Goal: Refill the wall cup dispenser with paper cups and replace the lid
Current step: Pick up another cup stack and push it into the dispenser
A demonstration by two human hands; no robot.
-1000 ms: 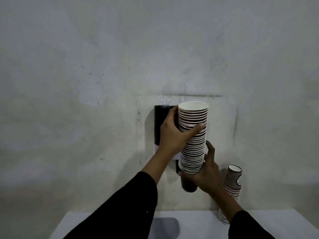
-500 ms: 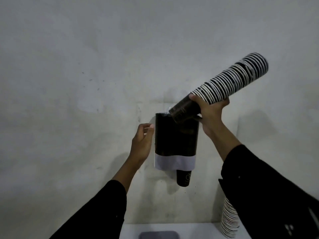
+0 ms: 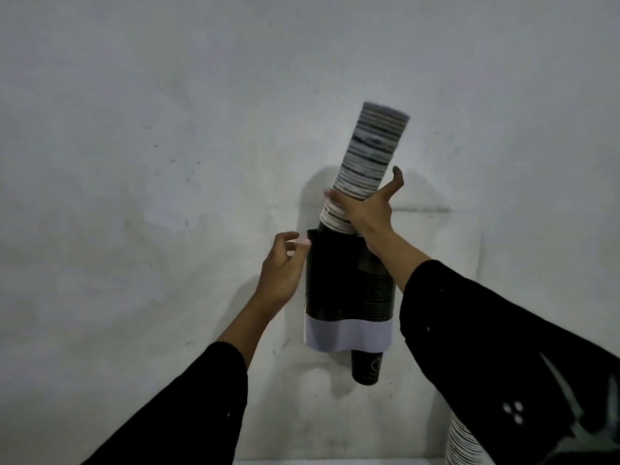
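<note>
A black wall cup dispenser with a pale band near its bottom hangs on the grey wall. A dark cup sticks out below it. A tall stack of paper cups stands almost upright, leaning slightly right, with its lower end inside the dispenser's open top. My right hand grips the stack just above the opening. My left hand is beside the dispenser's upper left edge, fingers apart and touching it lightly. No lid is in view.
A second stack of paper cups stands at the lower right, partly hidden by my right sleeve. A sliver of white table edge shows at the bottom. The wall around the dispenser is bare.
My right hand swung the stack from a steep tilt to nearly upright and lowered its end into the dispenser's top. My left hand stayed at the dispenser's left side.
</note>
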